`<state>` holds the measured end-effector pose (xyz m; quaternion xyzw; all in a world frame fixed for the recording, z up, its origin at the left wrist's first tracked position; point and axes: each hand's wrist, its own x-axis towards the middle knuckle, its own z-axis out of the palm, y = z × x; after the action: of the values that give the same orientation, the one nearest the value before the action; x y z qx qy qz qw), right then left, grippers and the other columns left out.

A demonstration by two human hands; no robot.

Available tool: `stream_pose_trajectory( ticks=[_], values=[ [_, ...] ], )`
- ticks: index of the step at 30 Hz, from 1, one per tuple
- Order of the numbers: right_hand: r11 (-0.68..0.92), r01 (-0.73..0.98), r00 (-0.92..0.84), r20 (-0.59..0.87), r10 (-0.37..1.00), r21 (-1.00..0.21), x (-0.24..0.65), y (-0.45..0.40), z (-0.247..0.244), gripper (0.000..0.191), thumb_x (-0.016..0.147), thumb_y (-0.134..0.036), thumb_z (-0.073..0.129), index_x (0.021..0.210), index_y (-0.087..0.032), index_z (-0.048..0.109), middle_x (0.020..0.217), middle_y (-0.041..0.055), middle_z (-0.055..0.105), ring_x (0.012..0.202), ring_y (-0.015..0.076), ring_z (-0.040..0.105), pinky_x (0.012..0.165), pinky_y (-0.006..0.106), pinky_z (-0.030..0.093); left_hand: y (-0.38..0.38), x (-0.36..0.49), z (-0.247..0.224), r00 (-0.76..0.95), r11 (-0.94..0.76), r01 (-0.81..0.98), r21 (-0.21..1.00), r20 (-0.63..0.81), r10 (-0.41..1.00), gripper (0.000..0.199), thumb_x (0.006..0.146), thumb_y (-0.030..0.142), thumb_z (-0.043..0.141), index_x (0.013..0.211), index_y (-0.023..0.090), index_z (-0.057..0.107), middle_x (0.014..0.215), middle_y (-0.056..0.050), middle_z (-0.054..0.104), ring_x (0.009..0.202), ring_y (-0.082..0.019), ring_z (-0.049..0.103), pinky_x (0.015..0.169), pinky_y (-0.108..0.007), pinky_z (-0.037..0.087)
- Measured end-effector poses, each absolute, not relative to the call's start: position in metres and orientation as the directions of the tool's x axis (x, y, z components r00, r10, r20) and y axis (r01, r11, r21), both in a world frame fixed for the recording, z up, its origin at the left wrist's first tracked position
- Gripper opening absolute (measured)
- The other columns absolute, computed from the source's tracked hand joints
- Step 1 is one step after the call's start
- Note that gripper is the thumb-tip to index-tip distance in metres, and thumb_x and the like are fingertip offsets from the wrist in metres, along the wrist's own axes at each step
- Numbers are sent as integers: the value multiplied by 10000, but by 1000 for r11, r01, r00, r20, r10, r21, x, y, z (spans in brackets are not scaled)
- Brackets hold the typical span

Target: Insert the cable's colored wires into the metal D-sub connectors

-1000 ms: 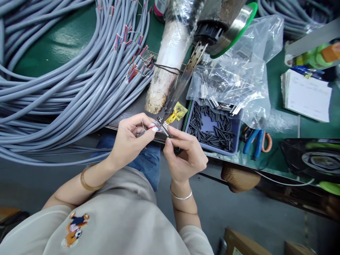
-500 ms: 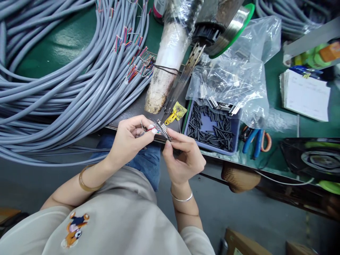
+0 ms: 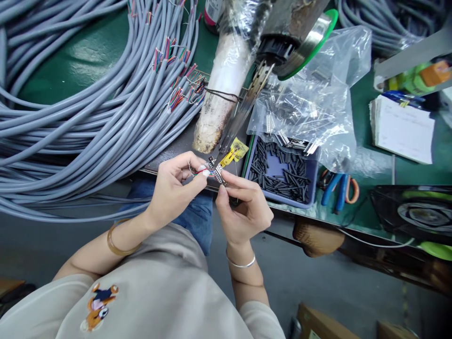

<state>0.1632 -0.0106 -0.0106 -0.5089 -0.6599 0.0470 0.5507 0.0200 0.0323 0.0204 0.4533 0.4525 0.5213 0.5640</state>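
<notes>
Thin coloured wires are pinched between the thumb and fingertips of my left hand. My right hand is closed on a small metal connector with a row of pins. The wire ends reach the connector's pin row, where the soldering iron's tip comes down close by; whether it touches a pin I cannot make out. Above the hands, the soldering iron's slotted metal shaft slants down beside a plastic-wrapped white tube. A yellow tag-like piece lies just behind the connector.
Grey cables with stripped ends fill the left side. A purple tray of short black sleeves is at right, partly under a clear bag of connectors. Beyond are a solder spool, blue-handled pliers and a paper pad.
The connector has tilted and shifted slightly between my fingertips, and more of its pin row shows. Both hands keep their hold; the camera view has moved a little.
</notes>
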Motion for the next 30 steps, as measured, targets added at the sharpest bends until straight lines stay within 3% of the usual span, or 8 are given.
stream_pose_trajectory(
  ticks=[19,30],
  values=[
    [468,669,86,686,722,-577,163,-10,-2,191,862,-89,745,859,-239,627,1040,28,823,815,156,782,720,286,651,34,18,25,64,84,-226,970,-71,995,139,707,134,729,655,167,605,727,1,676,604,-80,586,578,-179,513],
    [465,658,80,669,739,-592,163,-9,-2,194,859,-68,758,892,-236,667,1045,31,819,869,157,789,761,276,660,33,18,22,62,55,-194,979,-44,997,128,720,123,719,667,168,612,739,-6,696,669,-102,626,638,-193,535]
  ],
)
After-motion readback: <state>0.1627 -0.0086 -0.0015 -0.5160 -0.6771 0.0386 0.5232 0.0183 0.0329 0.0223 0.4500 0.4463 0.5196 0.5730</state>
